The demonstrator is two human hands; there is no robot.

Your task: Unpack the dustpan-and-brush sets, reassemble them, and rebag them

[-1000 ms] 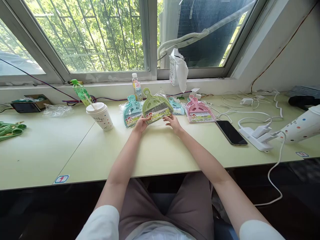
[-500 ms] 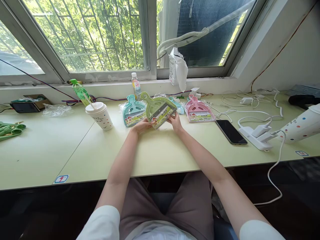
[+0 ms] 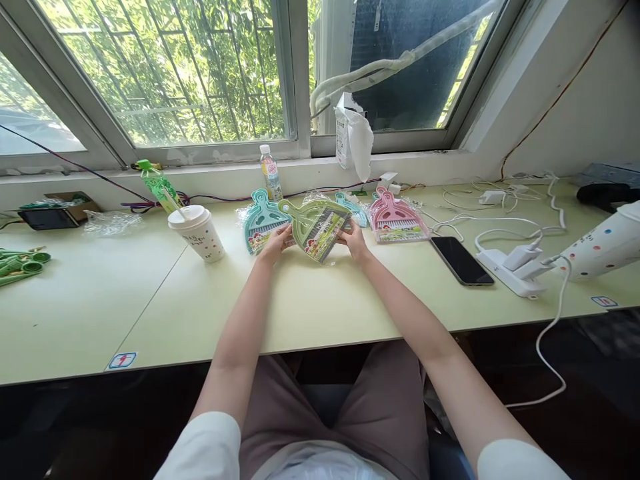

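A green dustpan and brush set (image 3: 316,230) in clear wrapping is held tilted above the table, its handle toward the upper left. My left hand (image 3: 277,243) grips its left edge, with the fingers partly behind it. On the other side my right hand (image 3: 353,239) has closed on the right edge. Just behind lies a turquoise dustpan and brush set (image 3: 263,217), partly covered by the green one. A pink dustpan and brush set (image 3: 397,217) rests to the right. Between them a light blue piece (image 3: 354,208) peeks out, mostly hidden.
A lidded paper cup (image 3: 197,233) and a tilted green bottle (image 3: 159,183) stand on the left. A drink bottle (image 3: 271,172) is by the window sill. To the right lie a phone (image 3: 462,261), a power strip (image 3: 513,273) with white cables and a tipped dotted cup (image 3: 605,245).
The green set has tipped, its handle end lower and its face turned more toward the camera. Both hands keep their hold. The view has shifted slightly.
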